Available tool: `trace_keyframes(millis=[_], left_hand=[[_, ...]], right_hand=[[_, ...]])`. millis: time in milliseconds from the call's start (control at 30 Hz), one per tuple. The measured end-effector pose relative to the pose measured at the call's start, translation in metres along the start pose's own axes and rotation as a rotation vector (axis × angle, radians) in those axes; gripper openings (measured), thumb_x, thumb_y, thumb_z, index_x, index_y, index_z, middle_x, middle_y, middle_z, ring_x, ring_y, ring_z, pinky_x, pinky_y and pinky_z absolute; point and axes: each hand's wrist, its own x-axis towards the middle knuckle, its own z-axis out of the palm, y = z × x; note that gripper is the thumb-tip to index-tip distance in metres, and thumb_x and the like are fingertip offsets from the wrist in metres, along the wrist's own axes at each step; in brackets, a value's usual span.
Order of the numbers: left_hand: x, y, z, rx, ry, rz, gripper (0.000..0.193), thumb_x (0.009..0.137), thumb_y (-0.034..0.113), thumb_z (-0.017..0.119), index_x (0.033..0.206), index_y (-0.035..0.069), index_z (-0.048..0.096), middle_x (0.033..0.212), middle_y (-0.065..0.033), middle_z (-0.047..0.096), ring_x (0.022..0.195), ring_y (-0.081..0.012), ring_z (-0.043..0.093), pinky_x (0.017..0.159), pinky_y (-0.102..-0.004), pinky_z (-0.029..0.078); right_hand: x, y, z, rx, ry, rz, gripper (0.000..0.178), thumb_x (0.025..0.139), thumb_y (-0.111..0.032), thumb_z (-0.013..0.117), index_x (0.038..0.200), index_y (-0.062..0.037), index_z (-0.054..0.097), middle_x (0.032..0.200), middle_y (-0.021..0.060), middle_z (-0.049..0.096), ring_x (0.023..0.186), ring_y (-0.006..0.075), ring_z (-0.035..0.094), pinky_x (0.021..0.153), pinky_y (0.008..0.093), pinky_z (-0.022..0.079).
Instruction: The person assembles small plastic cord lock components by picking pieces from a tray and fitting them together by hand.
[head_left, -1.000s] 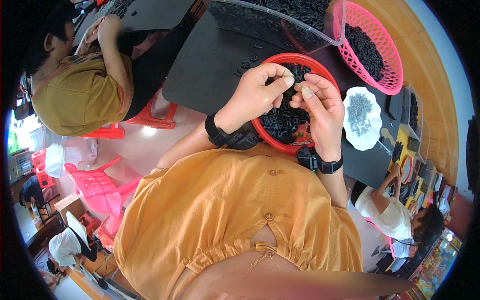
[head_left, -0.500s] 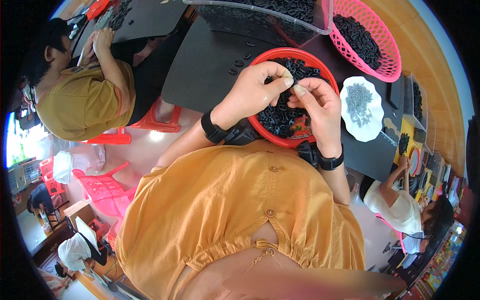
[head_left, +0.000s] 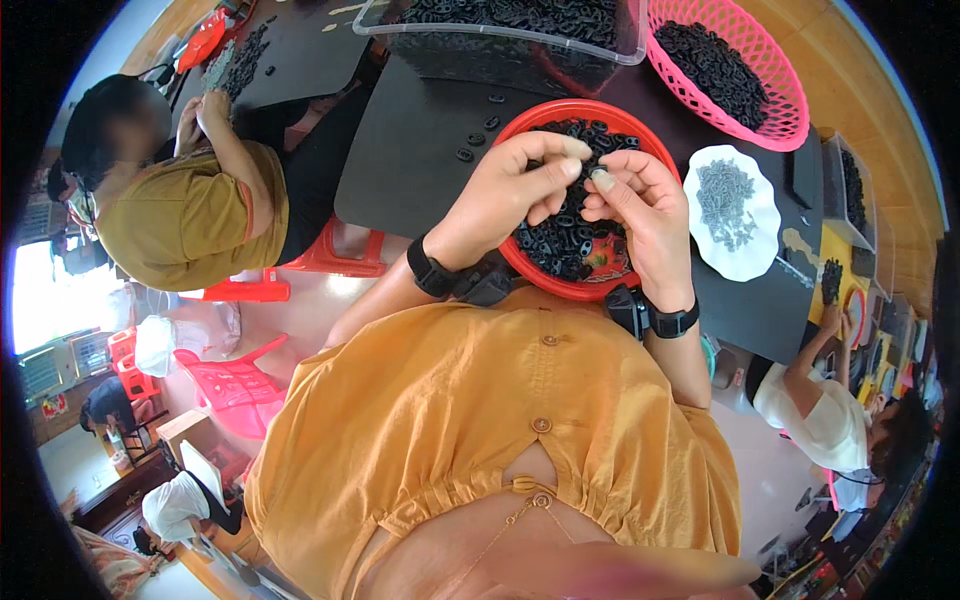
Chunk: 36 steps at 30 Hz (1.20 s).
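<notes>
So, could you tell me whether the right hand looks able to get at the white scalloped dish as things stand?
Probably yes: the white scalloped dish lies just to the right of the right hand, with nothing visible standing between them.

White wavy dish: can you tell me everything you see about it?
The white dish is oval and wavy-edged, maybe plastic or china. It sits face-up on the black table, right of the red bowl, holding a loose spread of small grey pieces. Nobody seems to be touching it.

A pink chair [head_left: 236, 388] stands near a white bag [head_left: 155, 346] and a cardboard box [head_left: 186, 428].
</notes>
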Motion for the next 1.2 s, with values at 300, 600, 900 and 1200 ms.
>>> trace_keyframes(millis=[300, 600, 900, 1200], left_hand=[[0.021, -0.009, -0.017, -0.420, -0.051, -0.088, 0.042, 0.097, 0.002, 0.044, 0.137, -0.006, 0.038, 0.134, -0.0235, 0.049, 0.121, -0.0321, 0.054, 0.103, -0.0356, 0.045], [0.017, 0.006, -0.010, 0.125, -0.072, 0.000, 0.035, 0.099, 0.013, 0.050, 0.131, -0.001, 0.052, 0.117, -0.0153, 0.063, 0.087, -0.0174, 0.067, 0.074, -0.0269, 0.056], [0.008, 0.012, -0.007, 0.137, -0.116, -0.019, 0.031, 0.099, 0.015, 0.050, 0.126, 0.002, 0.058, 0.082, -0.0031, 0.062, 0.067, -0.0078, 0.056, 0.054, -0.0200, 0.046], [0.007, 0.010, -0.012, -0.229, -0.180, -0.053, 0.030, 0.099, 0.014, 0.051, 0.125, 0.002, 0.060, 0.087, -0.0020, 0.063, 0.071, -0.0061, 0.056, 0.061, -0.0206, 0.048]], right_hand=[[-0.002, 0.003, -0.013, 0.033, 0.098, -0.033, 0.023, 0.093, -0.008, 0.061, 0.114, 0.0017, 0.058, 0.092, 0.0081, 0.066, 0.079, 0.0125, 0.065, 0.071, 0.0265, 0.058], [-0.003, -0.001, -0.009, -0.004, 0.088, -0.032, 0.018, 0.093, -0.008, 0.061, 0.108, 0.0008, 0.059, 0.092, 0.0085, 0.066, 0.078, 0.0117, 0.065, 0.070, 0.0256, 0.057], [-0.003, -0.005, 0.006, -0.011, 0.050, -0.165, 0.016, 0.094, -0.007, 0.060, 0.108, 0.0000, 0.059, 0.099, 0.0084, 0.066, 0.078, 0.0101, 0.062, 0.068, 0.0242, 0.056], [0.000, 0.001, 0.020, -0.053, -0.037, -0.274, 0.015, 0.094, -0.004, 0.058, 0.109, -0.0002, 0.057, 0.110, 0.0097, 0.065, 0.081, 0.0105, 0.061, 0.070, 0.0240, 0.054]])
